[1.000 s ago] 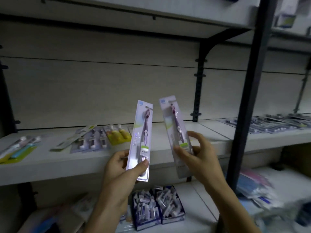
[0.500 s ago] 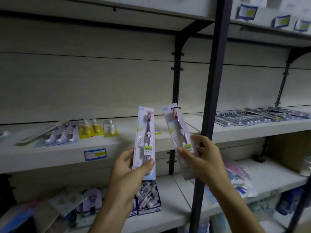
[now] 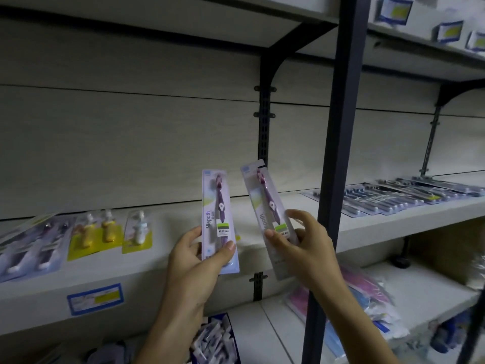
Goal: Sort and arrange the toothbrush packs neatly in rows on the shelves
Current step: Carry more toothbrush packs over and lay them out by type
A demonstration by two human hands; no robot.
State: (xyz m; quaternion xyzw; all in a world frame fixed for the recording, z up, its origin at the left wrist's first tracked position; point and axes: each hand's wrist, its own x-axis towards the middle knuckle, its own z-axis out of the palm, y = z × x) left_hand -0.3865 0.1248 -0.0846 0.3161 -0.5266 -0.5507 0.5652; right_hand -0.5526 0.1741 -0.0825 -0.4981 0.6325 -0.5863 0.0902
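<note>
A: Grip status?
B: Your left hand [image 3: 194, 261] grasps one purple toothbrush pack [image 3: 219, 219]; your right hand [image 3: 301, 245] pinches a second [image 3: 267, 214], tilted left, above the middle shelf [image 3: 168, 261] edge.
A: Room?
B: Bare shelf beyond; dark post [image 3: 333, 179] just right.

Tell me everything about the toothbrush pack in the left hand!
The left toothbrush pack is a long, narrow card, pale lilac, under what looks like clear plastic, with one purple toothbrush inside, head up. "Niepoth" runs up its side, and a green and white sticker sits on the front. It stands nearly upright in front of the middle shelf. The left hand grips its lower end.
</note>
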